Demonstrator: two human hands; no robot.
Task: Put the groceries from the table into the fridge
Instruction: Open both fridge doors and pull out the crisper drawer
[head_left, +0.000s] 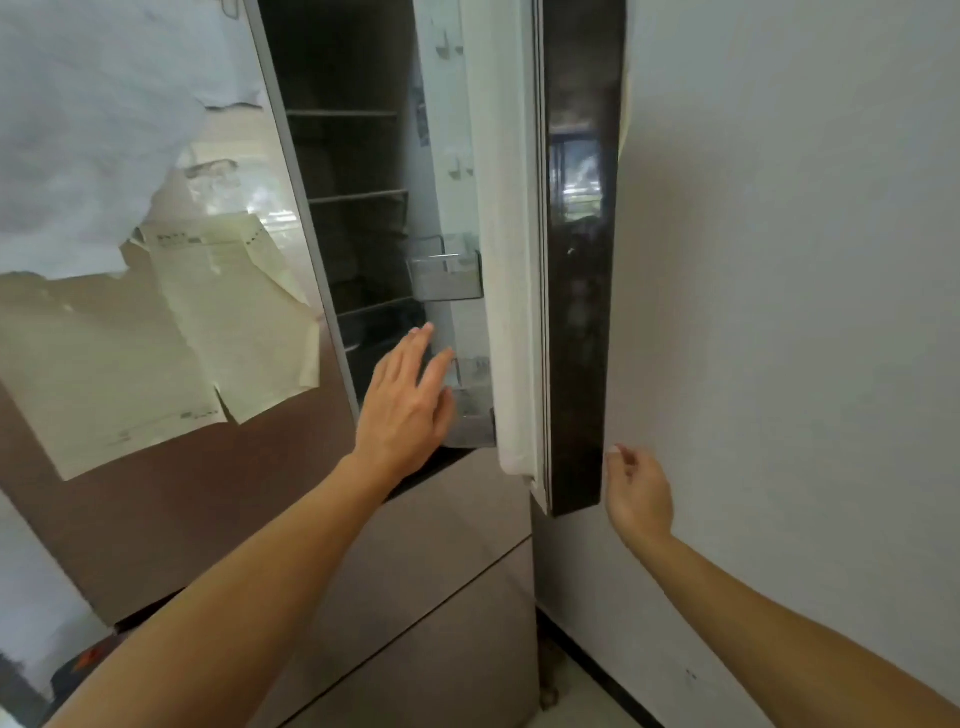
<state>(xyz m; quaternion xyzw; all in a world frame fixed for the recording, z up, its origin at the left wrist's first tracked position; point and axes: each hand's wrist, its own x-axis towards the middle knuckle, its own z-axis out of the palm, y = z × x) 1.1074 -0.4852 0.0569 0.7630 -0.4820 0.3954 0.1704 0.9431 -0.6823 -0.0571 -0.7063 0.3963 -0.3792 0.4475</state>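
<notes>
A brown fridge (457, 561) fills the middle of the head view. Its right upper door (579, 260) stands swung open, dark glossy front facing right. The inside is dark, with several shelves (358, 196) and clear door bins (447, 275). My left hand (408, 400) is flat and empty, fingers spread, reaching into the gap at the lowest door bin. My right hand (636, 491) is loosely curled at the bottom outer edge of the open door, holding nothing; whether it touches the edge I cannot tell. No groceries or table are in view.
The left upper door (156, 338) is shut, covered with peeling white film and a taped paper sheet. Lower drawers (441, 649) are shut. A grey wall (779, 312) stands close on the right, leaving little room beside the open door.
</notes>
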